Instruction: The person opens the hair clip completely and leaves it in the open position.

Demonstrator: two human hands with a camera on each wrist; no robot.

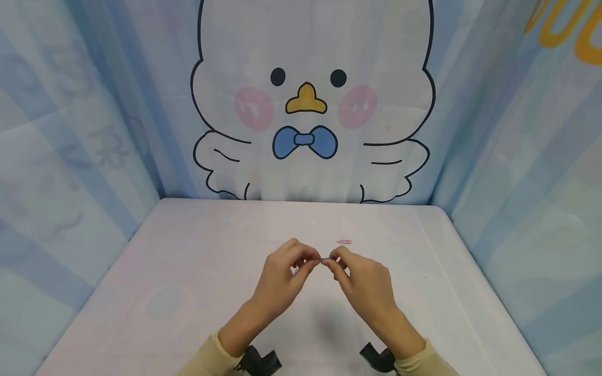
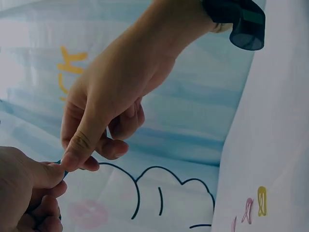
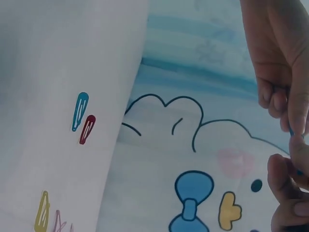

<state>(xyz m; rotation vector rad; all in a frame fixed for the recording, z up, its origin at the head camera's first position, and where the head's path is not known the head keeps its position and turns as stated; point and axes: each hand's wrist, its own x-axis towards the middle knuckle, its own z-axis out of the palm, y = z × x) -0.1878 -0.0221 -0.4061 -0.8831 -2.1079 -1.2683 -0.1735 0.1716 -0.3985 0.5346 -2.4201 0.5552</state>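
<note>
My left hand (image 1: 284, 271) and right hand (image 1: 369, 284) meet above the table, each pinching one end of a thin, dark blue hair clip (image 1: 325, 258) between thumb and forefinger. Most of the clip is covered by the fingertips; only a sliver (image 2: 64, 169) shows in the left wrist view. Just beyond the right fingers, a pink hair clip (image 1: 344, 242) lies on the table. The right wrist view shows a lighter blue clip (image 3: 80, 111), a red clip (image 3: 87, 129) and a yellow clip (image 3: 42, 211) lying apart from the hands.
A white table (image 1: 188, 292) extends beneath both hands. Pale blue curtains (image 1: 527, 172) enclose its sides, and a backdrop with a cartoon duck (image 1: 310, 172) hangs at the far edge. Black camera mounts (image 1: 261, 361) are strapped at the wrists.
</note>
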